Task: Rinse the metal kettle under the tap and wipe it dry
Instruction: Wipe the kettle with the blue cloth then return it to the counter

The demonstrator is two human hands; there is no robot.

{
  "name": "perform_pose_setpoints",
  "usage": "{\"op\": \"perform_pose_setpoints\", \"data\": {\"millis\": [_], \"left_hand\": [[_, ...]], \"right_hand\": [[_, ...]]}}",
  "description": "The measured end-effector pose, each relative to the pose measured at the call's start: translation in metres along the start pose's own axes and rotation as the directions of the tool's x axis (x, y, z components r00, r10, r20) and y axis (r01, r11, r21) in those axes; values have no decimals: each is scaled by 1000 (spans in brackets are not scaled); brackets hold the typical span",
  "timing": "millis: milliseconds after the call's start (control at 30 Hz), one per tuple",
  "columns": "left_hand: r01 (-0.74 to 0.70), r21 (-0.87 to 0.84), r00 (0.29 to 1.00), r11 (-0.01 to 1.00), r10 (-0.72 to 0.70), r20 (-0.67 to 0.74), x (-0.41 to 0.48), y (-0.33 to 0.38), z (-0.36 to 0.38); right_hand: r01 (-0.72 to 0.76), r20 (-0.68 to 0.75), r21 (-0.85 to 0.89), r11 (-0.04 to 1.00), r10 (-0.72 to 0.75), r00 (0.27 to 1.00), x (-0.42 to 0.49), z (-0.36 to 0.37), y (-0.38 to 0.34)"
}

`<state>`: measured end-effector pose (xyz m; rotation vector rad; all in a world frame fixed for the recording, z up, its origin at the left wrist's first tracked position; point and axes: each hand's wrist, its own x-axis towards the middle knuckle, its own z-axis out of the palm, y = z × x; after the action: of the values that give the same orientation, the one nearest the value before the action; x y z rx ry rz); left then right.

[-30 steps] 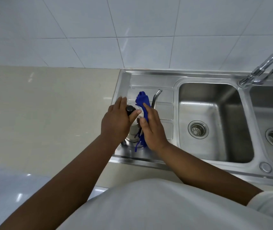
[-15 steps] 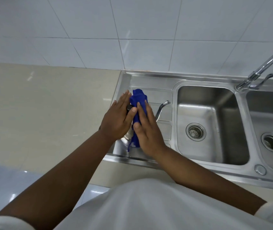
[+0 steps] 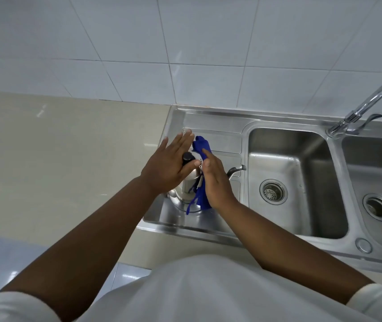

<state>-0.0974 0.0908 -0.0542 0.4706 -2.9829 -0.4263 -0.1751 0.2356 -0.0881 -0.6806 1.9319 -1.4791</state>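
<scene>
The metal kettle (image 3: 185,191) stands upright on the steel drainboard (image 3: 218,140), left of the sink basins. Its black lid knob shows between my hands and its spout (image 3: 236,169) points right. My left hand (image 3: 169,166) lies flat against the kettle's left side and top, fingers stretched out. My right hand (image 3: 215,182) presses a blue cloth (image 3: 201,147) against the kettle's right side; the cloth sticks out above my fingers and hangs below my palm. Much of the kettle body is hidden by my hands.
Two steel basins lie to the right, the nearer one (image 3: 287,177) with a drain strainer. The tap (image 3: 357,112) rises between them at the back, with no water running. A beige countertop (image 3: 69,159) spreads to the left; white wall tiles stand behind.
The kettle's spout has swung from pointing back to pointing right. My left fingers have straightened out over the top, and the cloth has slid along the kettle's right side.
</scene>
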Motion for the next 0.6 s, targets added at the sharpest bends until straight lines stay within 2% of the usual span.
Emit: {"op": "perform_pose_setpoints", "data": {"millis": [100,167,233,367,433,500,600], "left_hand": [[184,148,983,972,-185,-4,-4,12,1],[347,94,937,933,-348,-5,-7,26,7],[425,4,905,905,-425,-12,-10,34,10],[341,-93,934,935,-348,-77,-17,26,14],[288,-116,952,951,-298,-76,-19,19,13],[239,-143,964,960,-253,-86,-21,16,10],[184,-166,974,969,-202,-103,-22,11,8]], "right_hand": [[-8,-51,0,1000,8,999,-11,9,0],[-15,-58,-14,1000,14,998,-21,15,0],[9,-41,-60,998,-11,999,-33,20,3],[117,7,-134,984,-117,993,-50,24,10],[123,37,-169,978,-119,992,-49,23,3],[83,59,-122,989,-76,995,-41,20,-13],[-88,114,-4,996,88,990,-24,12,-50]]}}
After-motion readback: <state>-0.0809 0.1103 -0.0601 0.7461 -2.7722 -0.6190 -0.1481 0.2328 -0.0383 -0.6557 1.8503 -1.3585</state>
